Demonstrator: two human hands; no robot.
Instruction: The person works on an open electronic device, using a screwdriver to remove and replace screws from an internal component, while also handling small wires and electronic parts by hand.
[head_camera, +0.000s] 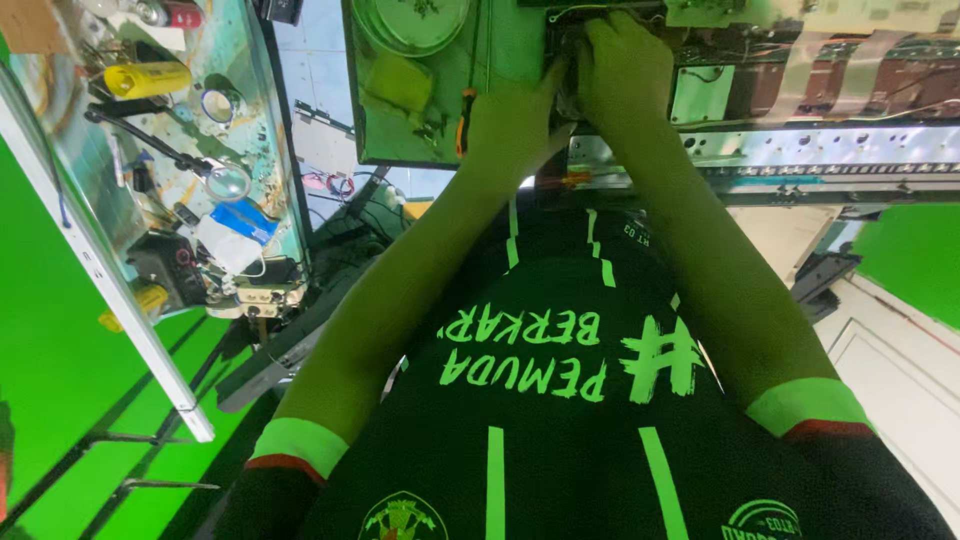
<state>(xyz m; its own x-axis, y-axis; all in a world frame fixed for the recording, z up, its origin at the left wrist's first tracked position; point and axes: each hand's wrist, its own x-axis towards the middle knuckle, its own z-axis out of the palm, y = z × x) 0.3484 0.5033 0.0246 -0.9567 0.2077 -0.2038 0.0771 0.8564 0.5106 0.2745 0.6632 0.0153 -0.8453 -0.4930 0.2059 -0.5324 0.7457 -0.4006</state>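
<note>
Both my arms reach forward over my dark printed shirt to a workbench. My right hand (622, 68) is curled, fingers down, over a small dark part (562, 62) at the edge of an opened flat chassis (800, 150). My left hand (508, 125) is closed in a loose fist just left of it, with the thumb side against the same dark part. What its fingers hold is hidden. A screwdriver with an orange and black handle (463, 120) lies right beside the left hand on a green mat (400, 90).
Circuit boards and ribbon strips (880, 80) fill the chassis at right. A round lidded dish (410, 20) sits on the mat. A cluttered side bench at left carries a yellow cylinder (150, 78), an arm-mounted magnifier (228, 180), a tape roll (215, 105) and a white-blue cloth (235, 235).
</note>
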